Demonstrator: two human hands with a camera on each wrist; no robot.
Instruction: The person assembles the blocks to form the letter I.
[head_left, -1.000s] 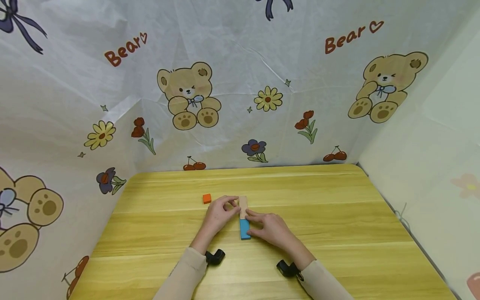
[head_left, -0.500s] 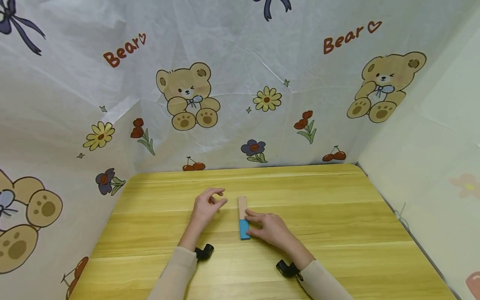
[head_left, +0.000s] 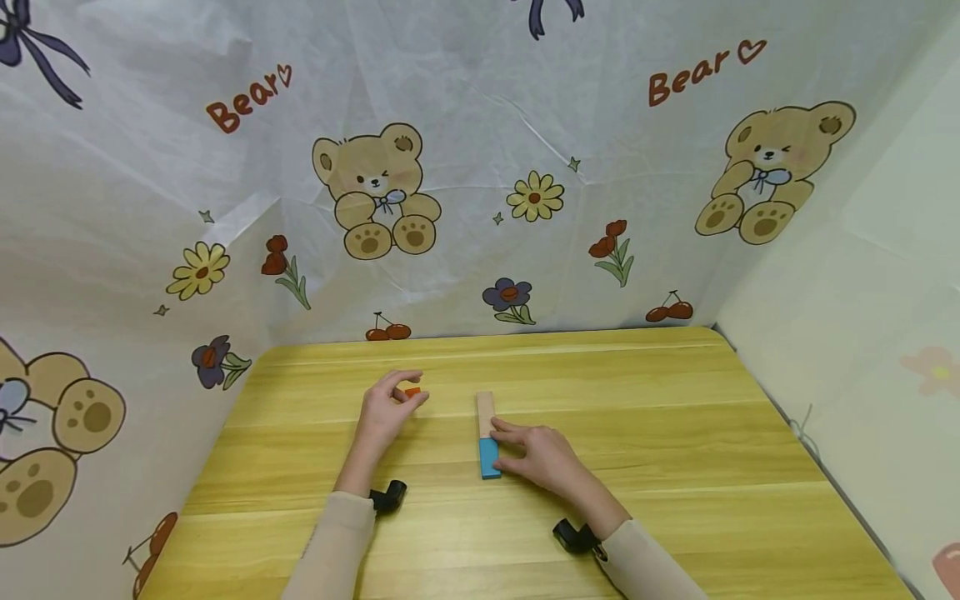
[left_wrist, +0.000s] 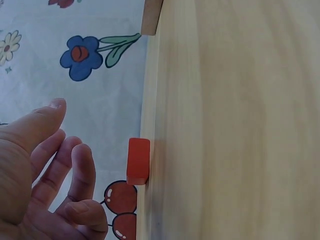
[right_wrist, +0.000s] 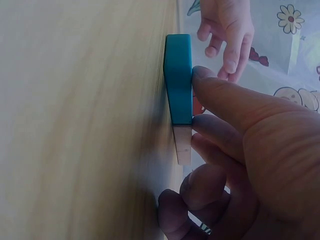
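Observation:
My left hand (head_left: 383, 410) hovers beside a small orange block (head_left: 413, 391), thumb and fingers parted. The left wrist view shows that block (left_wrist: 138, 161) on the table, apart from the fingertips. A blue block (head_left: 490, 458) and a plain wooden block (head_left: 486, 412) lie end to end in a line. On the right, my hand (head_left: 546, 454) rests its thumb and fingertips along the blue block's right side and top, near where the two blocks meet. Seen from the right wrist, the thumb (right_wrist: 212, 82) touches the blue block's upper face without wrapping round it.
A wood-grain table (head_left: 637, 417) lies under everything. Behind it hangs a pale cloth (head_left: 465, 108) printed with bears and flowers. Black wrist-worn cameras (head_left: 574, 537) sit at both sleeves.
My left hand has let go of the wooden block's side and moved left to the orange block, now partly covering it from the head view. The right hand has stayed in place.

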